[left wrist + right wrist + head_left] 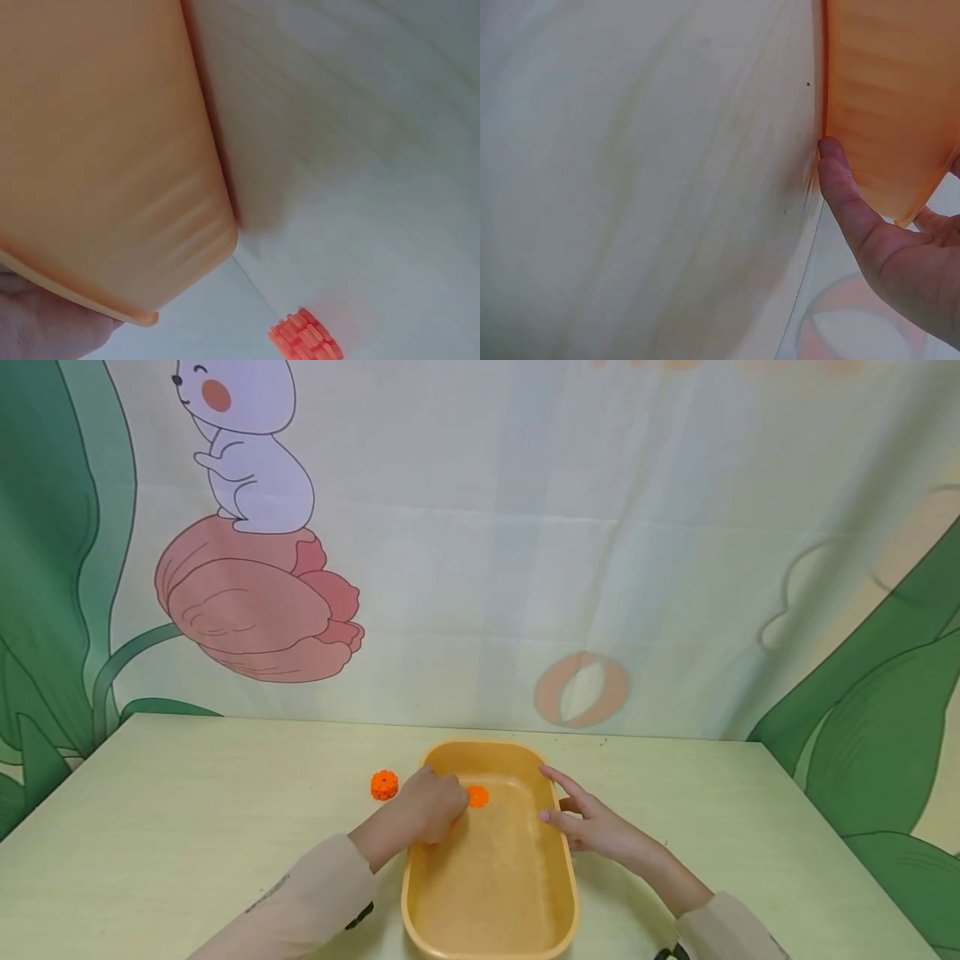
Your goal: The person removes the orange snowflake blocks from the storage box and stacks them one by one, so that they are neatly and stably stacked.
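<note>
A yellow plastic tub (pixel 491 893) lies lengthwise in front of me on the table. Over its left rim, my left hand (pixel 435 806) reaches in with the fingers pointing down, largely hidden by the back of the hand. An orange flower-shaped disc (pixel 478 797) lies on the tub floor beside those fingers. A sliver of orange shows right under the hand; I cannot tell whether it is pinched. At the tub's right side, my right hand (pixel 592 827) holds the rim, one finger (pixel 844 184) lying along the outer wall.
Left of the tub's far end, a short stack of orange flower-shaped discs (pixel 384 785) stands on the pale wooden table (pixel 247 835). Behind the table hangs a printed cloth backdrop (pixel 465 552) with a white animal and a pink flower.
</note>
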`<state>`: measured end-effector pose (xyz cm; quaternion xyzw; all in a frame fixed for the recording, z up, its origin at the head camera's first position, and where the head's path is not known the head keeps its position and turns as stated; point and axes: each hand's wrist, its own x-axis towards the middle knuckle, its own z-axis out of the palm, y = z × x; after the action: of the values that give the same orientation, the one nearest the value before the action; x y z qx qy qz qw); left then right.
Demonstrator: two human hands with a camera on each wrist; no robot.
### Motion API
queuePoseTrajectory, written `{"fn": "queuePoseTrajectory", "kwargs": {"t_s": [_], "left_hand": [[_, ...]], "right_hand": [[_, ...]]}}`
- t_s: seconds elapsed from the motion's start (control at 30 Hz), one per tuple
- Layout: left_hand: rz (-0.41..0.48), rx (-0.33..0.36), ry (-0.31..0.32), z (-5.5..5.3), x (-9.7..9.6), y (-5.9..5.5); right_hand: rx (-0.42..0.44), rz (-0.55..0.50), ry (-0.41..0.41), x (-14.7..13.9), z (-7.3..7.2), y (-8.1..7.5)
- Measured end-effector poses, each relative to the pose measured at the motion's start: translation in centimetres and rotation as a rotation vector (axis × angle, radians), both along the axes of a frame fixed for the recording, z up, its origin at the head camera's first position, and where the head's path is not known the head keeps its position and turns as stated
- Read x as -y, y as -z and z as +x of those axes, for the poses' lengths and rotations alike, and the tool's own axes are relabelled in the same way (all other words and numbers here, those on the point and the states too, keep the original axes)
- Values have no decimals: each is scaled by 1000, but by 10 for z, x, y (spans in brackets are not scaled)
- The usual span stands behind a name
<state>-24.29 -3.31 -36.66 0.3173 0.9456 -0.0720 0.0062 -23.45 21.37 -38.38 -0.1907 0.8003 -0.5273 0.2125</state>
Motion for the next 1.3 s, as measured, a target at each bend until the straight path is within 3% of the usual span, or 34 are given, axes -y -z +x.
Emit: {"fn": "queuePoseTrajectory", "kwargs": {"t_s": [0.2,0.47,0.93,1.03,1.2,1.3], "left_hand": [[200,78,35,-1,7,-1],[497,141,150,-4,17,-12],[950,463,3,-5,38,-15],[1008,463,-15,-7,44,-15],[1037,395,-23,-8,55,-15],[1084,443,-50,-7,62,-16]], "right_hand": [[-7,2,-8,1,0,0],[-8,-3,-10,1,1,-2],[-7,-3,18,1,1,-3],[-3,-9,17,1,0,-2],[-4,-4,19,1,0,-1],[-5,-5,16,0,0,0]]}}
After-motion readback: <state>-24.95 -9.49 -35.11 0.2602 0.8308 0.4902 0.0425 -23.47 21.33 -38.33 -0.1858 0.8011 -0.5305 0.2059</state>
